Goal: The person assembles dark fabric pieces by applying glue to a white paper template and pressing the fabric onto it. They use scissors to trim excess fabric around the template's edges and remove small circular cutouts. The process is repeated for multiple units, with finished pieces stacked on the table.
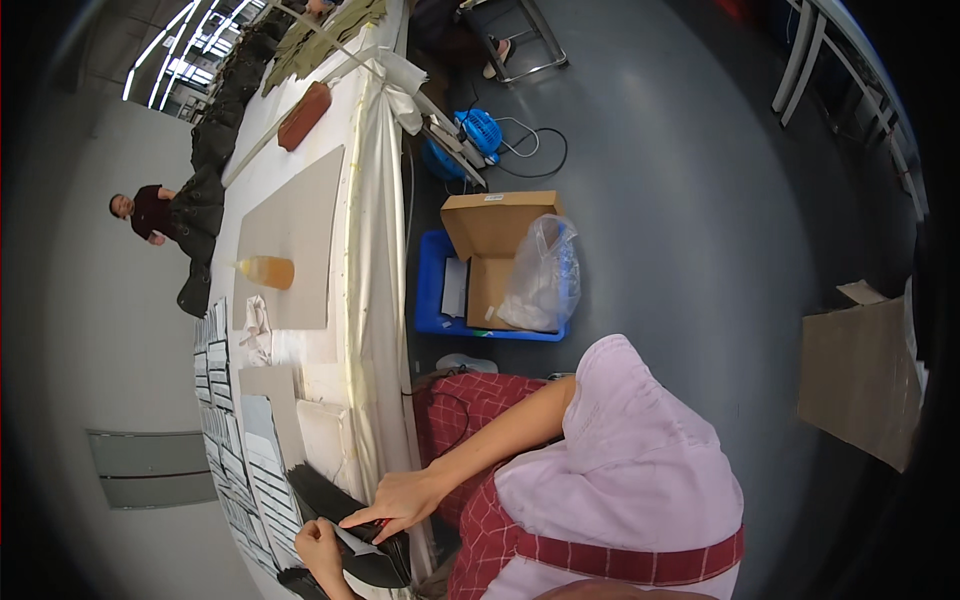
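A black, soft sheet-like piece (pixel 375 566) lies at the near end of the white table, with a pale grey strip (pixel 357 541) along it. My left hand (pixel 318 548) is closed at the end of this strip, thumb and fingers pinched together. Over the black piece, my right hand (pixel 405 503) reaches in with its index finger stretched toward the left hand. A small red thing (pixel 382 521) shows under its curled fingers; its kind is mostly hidden. Beside the hands lie pale panels with dark stripes (pixel 272 480).
The white-covered table (pixel 318 380) carries a grey board (pixel 300 230), a bottle of amber liquid (pixel 268 271), a crumpled cloth (pixel 257 330) and a brown pouch (pixel 304 117). A blue crate (pixel 430 290) with a cardboard box stands beside it. Another person (pixel 152 210) stands across the table.
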{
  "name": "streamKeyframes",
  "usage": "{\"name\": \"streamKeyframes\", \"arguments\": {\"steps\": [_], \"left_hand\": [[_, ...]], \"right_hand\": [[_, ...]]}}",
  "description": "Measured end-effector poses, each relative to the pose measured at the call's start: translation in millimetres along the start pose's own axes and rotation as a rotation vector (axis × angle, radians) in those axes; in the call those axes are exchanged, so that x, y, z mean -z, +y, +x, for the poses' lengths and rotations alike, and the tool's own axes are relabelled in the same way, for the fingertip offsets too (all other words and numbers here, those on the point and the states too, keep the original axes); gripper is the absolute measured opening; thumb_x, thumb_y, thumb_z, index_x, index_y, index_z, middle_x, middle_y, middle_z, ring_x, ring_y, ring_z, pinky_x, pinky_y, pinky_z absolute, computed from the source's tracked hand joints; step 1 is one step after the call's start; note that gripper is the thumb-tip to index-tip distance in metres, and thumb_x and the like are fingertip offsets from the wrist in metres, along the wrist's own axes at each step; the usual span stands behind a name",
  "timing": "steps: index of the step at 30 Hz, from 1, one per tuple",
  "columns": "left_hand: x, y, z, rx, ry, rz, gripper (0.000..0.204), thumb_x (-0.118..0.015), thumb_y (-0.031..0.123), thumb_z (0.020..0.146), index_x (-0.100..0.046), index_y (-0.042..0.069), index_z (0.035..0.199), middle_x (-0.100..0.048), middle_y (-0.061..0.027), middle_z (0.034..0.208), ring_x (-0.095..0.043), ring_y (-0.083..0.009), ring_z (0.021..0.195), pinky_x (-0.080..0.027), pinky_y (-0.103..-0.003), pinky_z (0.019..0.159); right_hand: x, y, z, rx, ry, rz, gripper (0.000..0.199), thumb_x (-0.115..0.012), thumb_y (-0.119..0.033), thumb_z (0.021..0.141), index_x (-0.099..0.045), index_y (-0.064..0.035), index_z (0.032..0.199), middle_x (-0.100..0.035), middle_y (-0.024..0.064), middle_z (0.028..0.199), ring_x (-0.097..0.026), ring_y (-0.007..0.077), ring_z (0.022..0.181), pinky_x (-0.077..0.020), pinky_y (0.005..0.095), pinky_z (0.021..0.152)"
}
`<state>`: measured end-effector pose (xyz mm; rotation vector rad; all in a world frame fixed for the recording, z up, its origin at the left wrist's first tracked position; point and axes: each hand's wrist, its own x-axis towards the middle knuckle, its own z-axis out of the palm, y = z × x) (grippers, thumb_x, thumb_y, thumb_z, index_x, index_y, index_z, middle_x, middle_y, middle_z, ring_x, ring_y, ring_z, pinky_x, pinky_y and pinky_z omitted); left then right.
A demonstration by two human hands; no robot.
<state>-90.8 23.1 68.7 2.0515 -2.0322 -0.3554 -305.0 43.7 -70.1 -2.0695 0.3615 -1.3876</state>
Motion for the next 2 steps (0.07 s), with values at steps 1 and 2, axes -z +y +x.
{"name": "streamKeyframes", "arguments": {"steps": [1,2], "left_hand": [[-1.3,2.4,1.0,-0.065,0.057,0.122,0.041,-0.057,0.022,0.099,-0.055,0.001,0.064,-0.052,-0.0062,0.048,-0.052,-0.015,0.038,-0.041,-0.03,0.038],[-1.6,6.2,1.1,-0.084,0.07,0.116,0.038,-0.06,0.024,0.098,-0.058,0.001,0.066,-0.054,-0.0061,0.049,-0.054,-0.0154,0.039,-0.043,-0.032,0.038]], "right_hand": [[-0.6,0.4,0.9,0.009,0.012,-0.007,0.069,-0.061,-0.044,0.099,-0.036,-0.0156,0.156,-0.058,0.0156,0.057,-0.058,0.0379,0.052,-0.0383,0.0452,0.048],[-1.7,0.4,1.9,0.017,0.024,-0.013,0.07,-0.061,-0.045,0.098,-0.035,-0.0167,0.157,-0.058,0.0154,0.058,-0.059,0.0385,0.053,-0.0385,0.0457,0.049]]}}
